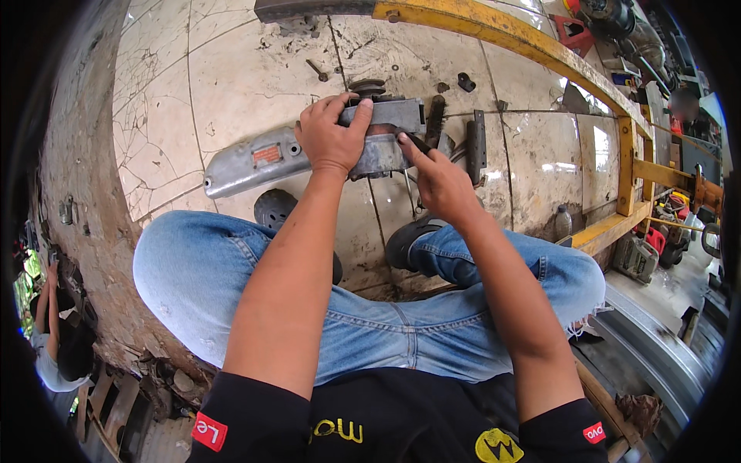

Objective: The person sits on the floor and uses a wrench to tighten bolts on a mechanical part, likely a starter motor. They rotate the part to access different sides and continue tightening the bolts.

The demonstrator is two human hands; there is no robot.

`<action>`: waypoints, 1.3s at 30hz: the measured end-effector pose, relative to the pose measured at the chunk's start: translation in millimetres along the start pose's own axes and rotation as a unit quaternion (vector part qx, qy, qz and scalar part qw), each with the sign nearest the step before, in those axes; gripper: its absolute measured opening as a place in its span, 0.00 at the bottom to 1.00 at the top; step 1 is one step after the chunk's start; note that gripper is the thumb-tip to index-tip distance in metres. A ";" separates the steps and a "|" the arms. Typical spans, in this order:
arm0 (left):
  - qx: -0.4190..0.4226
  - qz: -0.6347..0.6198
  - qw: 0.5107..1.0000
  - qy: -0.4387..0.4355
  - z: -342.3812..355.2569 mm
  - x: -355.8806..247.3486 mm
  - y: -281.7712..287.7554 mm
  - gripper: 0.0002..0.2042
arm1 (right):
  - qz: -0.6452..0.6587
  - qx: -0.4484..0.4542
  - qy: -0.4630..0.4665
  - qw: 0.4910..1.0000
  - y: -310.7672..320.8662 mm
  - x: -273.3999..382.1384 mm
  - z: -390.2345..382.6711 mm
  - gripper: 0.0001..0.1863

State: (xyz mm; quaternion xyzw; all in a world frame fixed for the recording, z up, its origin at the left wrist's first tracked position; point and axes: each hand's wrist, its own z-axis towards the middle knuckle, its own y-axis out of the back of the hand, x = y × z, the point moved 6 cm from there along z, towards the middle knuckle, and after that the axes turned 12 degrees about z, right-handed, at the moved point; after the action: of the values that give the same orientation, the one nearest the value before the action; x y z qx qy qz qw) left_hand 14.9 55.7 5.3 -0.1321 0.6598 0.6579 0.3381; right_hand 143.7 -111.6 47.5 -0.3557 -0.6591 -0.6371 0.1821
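Observation:
My left hand is closed over the top of a grey metal housing, its thumb pressing on a flat grey piece. My right hand is closed round a dark slim tool, index finger along it, at a reddish-brown band on the housing's near side. A pulley-like round part shows behind my left hand. A long grey metal cover with an orange label lies to the left. Right of the housing are a dark brush and a dark metal bar.
Small parts and a bolt lie on the stained tiles. A yellow steel frame runs along the back and right, near a bottle and stacked metal channels. Another person is at far left.

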 end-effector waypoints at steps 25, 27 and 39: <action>0.002 0.003 1.000 0.018 -1.4 -1.7 -3.6 0.17 | -0.068 0.015 -0.049 0.996 -5.3 7.8 -27.5 0.45; -0.002 0.009 1.000 0.022 -0.6 -1.4 -2.2 0.17 | -0.100 0.005 -0.060 0.993 -1.5 11.9 -9.2 0.46; -0.031 0.042 0.999 -0.017 -1.7 -10.2 6.6 0.16 | -0.190 -0.003 -0.089 0.978 -4.3 31.7 -16.1 0.43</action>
State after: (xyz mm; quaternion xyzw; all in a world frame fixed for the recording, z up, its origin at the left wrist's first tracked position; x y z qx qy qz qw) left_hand 17.8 52.0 16.6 -0.1038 0.6381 0.6938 0.3173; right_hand 115.6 -119.4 68.3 -0.2797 -0.7262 -0.6280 -0.0028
